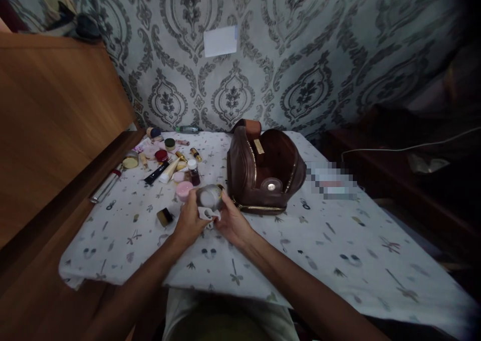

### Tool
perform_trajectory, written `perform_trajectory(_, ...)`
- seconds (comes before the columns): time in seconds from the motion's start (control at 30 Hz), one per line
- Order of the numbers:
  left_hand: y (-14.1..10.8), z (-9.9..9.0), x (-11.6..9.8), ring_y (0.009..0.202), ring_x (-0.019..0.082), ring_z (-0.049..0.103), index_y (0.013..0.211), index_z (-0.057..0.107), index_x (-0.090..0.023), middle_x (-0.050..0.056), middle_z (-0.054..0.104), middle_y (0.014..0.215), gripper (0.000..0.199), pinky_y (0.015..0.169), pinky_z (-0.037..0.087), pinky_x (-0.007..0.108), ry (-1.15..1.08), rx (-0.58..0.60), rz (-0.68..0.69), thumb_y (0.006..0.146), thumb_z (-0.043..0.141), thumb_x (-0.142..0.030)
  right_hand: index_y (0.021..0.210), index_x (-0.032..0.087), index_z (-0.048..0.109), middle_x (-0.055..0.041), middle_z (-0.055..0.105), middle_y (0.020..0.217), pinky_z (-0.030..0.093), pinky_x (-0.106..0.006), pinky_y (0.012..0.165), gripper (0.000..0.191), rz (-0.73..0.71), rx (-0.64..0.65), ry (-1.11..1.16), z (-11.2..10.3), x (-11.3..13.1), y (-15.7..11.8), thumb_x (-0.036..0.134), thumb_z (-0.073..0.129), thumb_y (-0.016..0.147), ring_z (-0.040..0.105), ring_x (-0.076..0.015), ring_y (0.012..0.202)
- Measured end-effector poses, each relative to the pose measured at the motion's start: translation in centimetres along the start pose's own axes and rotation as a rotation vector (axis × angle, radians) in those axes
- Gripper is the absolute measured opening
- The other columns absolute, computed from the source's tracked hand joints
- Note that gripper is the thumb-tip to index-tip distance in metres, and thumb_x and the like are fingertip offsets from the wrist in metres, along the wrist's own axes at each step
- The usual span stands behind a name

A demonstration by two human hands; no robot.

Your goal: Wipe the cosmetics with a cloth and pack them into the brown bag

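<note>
In the head view, a round grey jar point(209, 196) is held between my two hands, over the front middle of the table. My left hand point(189, 219) grips its left side with closed fingers. From the right, my right hand point(233, 221) wraps round the jar's other side. A crumpled white wipe point(208, 213) is bunched beneath the jar, between the hands; which fingers pinch it I cannot tell. Just behind the left hand sits a pink jar point(184, 190), and a small black and gold box point(165, 216) lies to its left. A brown leather bag point(246, 180) stands unzipped beyond the right hand.
Tubes, jars and bottles lie in a cluster at the back left, among them a black tube point(157, 172) and a dark bottle with a white cap point(193, 173). A wooden cabinet point(56, 95) borders the left side. The patterned tablecloth point(323, 266) covers the table.
</note>
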State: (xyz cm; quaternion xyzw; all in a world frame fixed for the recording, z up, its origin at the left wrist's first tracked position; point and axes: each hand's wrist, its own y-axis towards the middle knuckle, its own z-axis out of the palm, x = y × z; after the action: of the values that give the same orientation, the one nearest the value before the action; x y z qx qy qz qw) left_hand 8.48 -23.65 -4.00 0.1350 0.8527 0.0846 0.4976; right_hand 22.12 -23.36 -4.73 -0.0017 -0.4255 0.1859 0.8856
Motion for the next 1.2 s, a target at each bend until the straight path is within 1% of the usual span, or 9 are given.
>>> perform_trajectory(0.27,0.5,-1.4,0.1,0.098,0.026,0.064,0.111,0.057,-0.019,0.009,0.069,0.108,0.035,0.084,0.049,0.035,0.061,0.013,0.202,0.077,0.053,-0.020,0.096,0.023,0.063,-0.0024,0.073,0.092,0.049,-0.032,0.073,0.061,-0.024,-0.014,0.009,-0.5,1.4,-0.1,0.075,0.070,0.065,0.066,-0.0215,0.087)
perform_trajectory(0.4,0.4,-1.7,0.3,0.098,0.027,0.065,0.110,0.061,-0.020,0.007,0.071,0.105,0.042,0.086,0.050,0.037,0.041,-0.008,0.297,0.071,0.047,-0.017,0.084,0.019,0.064,0.0005,0.065,0.077,0.042,-0.025,0.065,0.049,-0.116,0.049,-0.143,-0.2,3.5,-2.0,0.057,0.084,0.059,0.058,-0.0149,0.072)
perform_trajectory(0.5,0.0,-1.3,0.5,0.100,0.027,0.065,0.118,0.059,-0.019,0.008,0.071,0.111,0.053,0.087,0.051,0.038,-0.001,-0.014,0.277,0.066,0.048,-0.017,0.085,0.019,0.065,0.0038,0.060,0.073,0.038,-0.021,0.059,0.046,-0.183,0.087,-0.275,0.3,6.3,-4.3,0.044,0.090,0.056,0.051,-0.0106,0.065)
perform_trajectory(0.57,-0.2,-0.9,0.6,0.096,0.027,0.067,0.119,0.058,-0.019,0.007,0.072,0.106,0.054,0.085,0.052,0.038,-0.025,-0.018,0.243,0.065,0.047,-0.018,0.092,0.019,0.066,0.0025,0.063,0.081,0.042,-0.022,0.061,0.050,-0.255,0.077,-0.316,0.6,9.2,-5.6,0.043,0.090,0.056,0.055,-0.0115,0.069)
perform_trajectory(0.63,-0.3,-0.6,0.6,0.094,0.026,0.068,0.116,0.060,-0.019,0.007,0.072,0.102,0.054,0.084,0.053,0.039,-0.031,-0.018,0.224,0.064,0.046,-0.017,0.097,0.020,0.067,0.0013,0.065,0.084,0.046,-0.023,0.063,0.052,-0.413,0.010,-0.296,0.8,12.7,-6.1,0.046,0.089,0.057,0.058,-0.0129,0.071)
perform_trajectory(0.77,-0.1,-0.6,0.9,0.096,0.028,0.069,0.112,0.064,-0.020,0.008,0.073,0.104,0.052,0.084,0.055,0.040,0.001,0.024,0.202,0.063,0.048,-0.017,0.086,0.019,0.066,0.0002,0.064,0.082,0.051,-0.025,0.069,0.037,-0.722,-0.130,-0.347,0.1,19.8,-4.1,0.047,0.083,0.068,0.062,-0.0148,0.078)
perform_trajectory(0.87,0.0,-0.7,1.3,0.099,0.029,0.069,0.113,0.065,-0.021,0.008,0.074,0.106,0.054,0.086,0.056,0.041,0.031,0.097,0.215,0.062,0.048,-0.014,0.093,0.020,0.065,0.0008,0.068,0.088,0.052,-0.025,0.068,0.040,-0.751,-0.221,-0.450,-1.1,23.2,-1.0,0.035,0.087,0.063,0.063,-0.0142,0.081)
perform_trajectory(0.97,-0.1,-0.6,1.5,0.101,0.029,0.070,0.112,0.066,-0.021,0.008,0.074,0.108,0.055,0.088,0.056,0.042,0.054,0.100,0.258,0.061,0.047,-0.012,0.091,0.019,0.065,0.0020,0.067,0.080,0.050,-0.023,0.062,0.042,-0.682,-0.316,-0.565,-2.4,23.9,1.7,0.029,0.088,0.057,0.062,-0.0134,0.074)
perform_trajectory(1.2,-0.2,-0.3,1.9,0.098,0.029,0.071,0.113,0.065,-0.020,0.010,0.074,0.108,0.054,0.086,0.058,0.044,0.146,0.107,0.306,0.063,0.046,-0.011,0.092,0.018,0.064,0.0014,0.067,0.077,0.047,-0.023,0.057,0.042,-0.547,-0.368,-0.698,-4.3,22.0,4.6,0.031,0.086,0.059,0.061,-0.0137,0.069)
